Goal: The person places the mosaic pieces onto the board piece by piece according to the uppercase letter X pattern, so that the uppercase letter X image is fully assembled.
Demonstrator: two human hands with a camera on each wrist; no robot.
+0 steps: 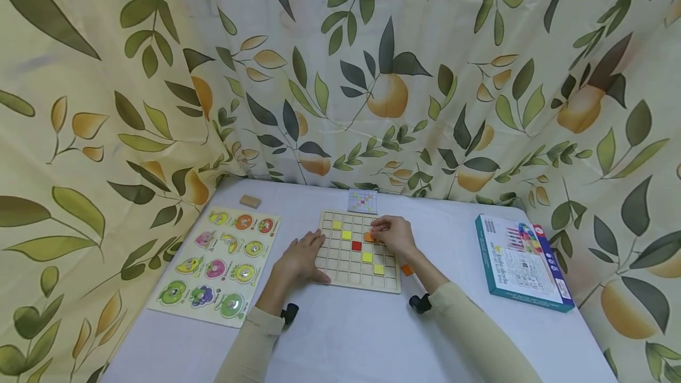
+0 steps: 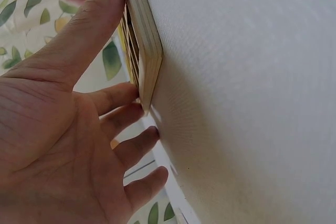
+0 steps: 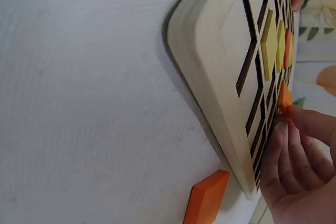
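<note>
A square wooden grid board (image 1: 340, 262) lies on the white table. Set diagonally in it are several yellow tiles (image 1: 367, 257) and one red tile (image 1: 356, 246). My left hand (image 1: 300, 260) rests at the board's left side, its thumb by the near edge and its fingers extended and spread in the left wrist view. Over the right part of the grid, my right hand (image 1: 395, 234) pinches an orange tile (image 3: 285, 98) between thumb and fingers, tilted at the cells. A second orange tile (image 3: 207, 198) lies on the tablecloth just off the board's right edge.
Behind the board is a small patterned card (image 1: 363, 201) with a coloured grid. A fruit puzzle board (image 1: 215, 282) lies to the left, with a small wooden block (image 1: 250, 201) beyond it. A teal-edged box (image 1: 524, 262) sits at the right. Leaf-patterned curtains (image 1: 340, 75) surround the table.
</note>
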